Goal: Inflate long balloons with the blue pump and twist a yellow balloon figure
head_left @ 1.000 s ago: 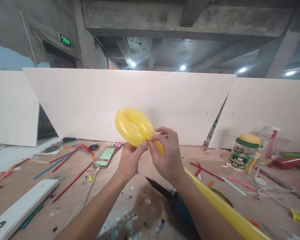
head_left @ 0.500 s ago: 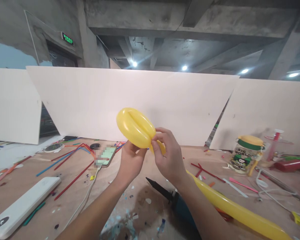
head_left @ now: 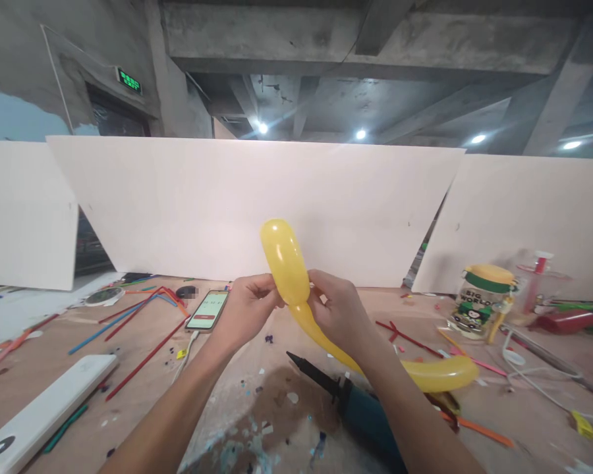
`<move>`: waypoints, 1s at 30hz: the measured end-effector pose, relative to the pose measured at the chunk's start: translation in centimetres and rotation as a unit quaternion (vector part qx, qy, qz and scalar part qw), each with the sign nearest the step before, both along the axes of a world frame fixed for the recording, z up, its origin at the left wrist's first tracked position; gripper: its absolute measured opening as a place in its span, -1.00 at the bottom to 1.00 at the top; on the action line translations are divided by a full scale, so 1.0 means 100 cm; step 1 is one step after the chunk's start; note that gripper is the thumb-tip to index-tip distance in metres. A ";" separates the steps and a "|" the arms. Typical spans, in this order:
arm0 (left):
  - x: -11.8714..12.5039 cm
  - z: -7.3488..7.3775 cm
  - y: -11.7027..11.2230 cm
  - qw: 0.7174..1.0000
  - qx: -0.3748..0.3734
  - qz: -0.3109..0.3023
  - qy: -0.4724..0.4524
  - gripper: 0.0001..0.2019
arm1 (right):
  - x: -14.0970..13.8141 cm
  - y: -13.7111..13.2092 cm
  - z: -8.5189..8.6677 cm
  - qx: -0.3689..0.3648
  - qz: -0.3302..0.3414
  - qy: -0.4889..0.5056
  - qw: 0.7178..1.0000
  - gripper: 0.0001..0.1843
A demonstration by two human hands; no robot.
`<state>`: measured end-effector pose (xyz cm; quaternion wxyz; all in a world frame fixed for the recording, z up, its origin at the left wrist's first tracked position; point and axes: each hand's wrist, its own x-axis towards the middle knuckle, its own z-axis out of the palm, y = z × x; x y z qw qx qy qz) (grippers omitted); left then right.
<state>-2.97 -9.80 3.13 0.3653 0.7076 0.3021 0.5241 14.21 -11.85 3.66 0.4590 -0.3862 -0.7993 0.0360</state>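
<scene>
A long yellow balloon (head_left: 284,260) is held up between my two hands over the table. Its fat upper section points up and slightly left, and below a narrowing the long tail bends down to the right, passing behind my right forearm. My left hand (head_left: 254,299) pinches the balloon's left side near that narrowing. On the opposite side, my right hand (head_left: 337,303) has its fingers closed on the balloon; the fingertips are partly hidden. Beneath my hands lies a balloon pump (head_left: 360,411) with a black nozzle and teal body, partly covered by my right forearm.
On the left lie a white power bank (head_left: 54,408), a phone (head_left: 210,311) with a cable, and several uninflated red and blue balloons (head_left: 145,359). To the right stands a jar (head_left: 481,299) with a yellow-green lid. White boards (head_left: 257,197) form a barrier behind; scraps litter the table (head_left: 247,415).
The yellow balloon's folded upper part has turned from leaning left to nearly upright, now edge-on. My left hand has moved up to its side. The tail has swung in, its end now nearer.
</scene>
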 end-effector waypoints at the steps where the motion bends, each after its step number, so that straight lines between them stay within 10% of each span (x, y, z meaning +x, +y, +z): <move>1: 0.000 0.000 0.000 1.000 -0.003 0.003 0.006 -0.84 | 0.000 0.001 -0.001 0.005 -0.002 0.003 1.000 -0.75; 14: -0.002 -0.013 0.016 0.983 0.129 0.130 0.014 -0.83 | -0.017 0.005 -0.006 0.077 -0.018 0.143 0.987 -0.85; 30: 0.004 -0.009 0.003 0.996 0.016 0.078 -0.031 -0.80 | -0.014 -0.006 0.001 -0.015 0.057 0.111 0.992 -0.72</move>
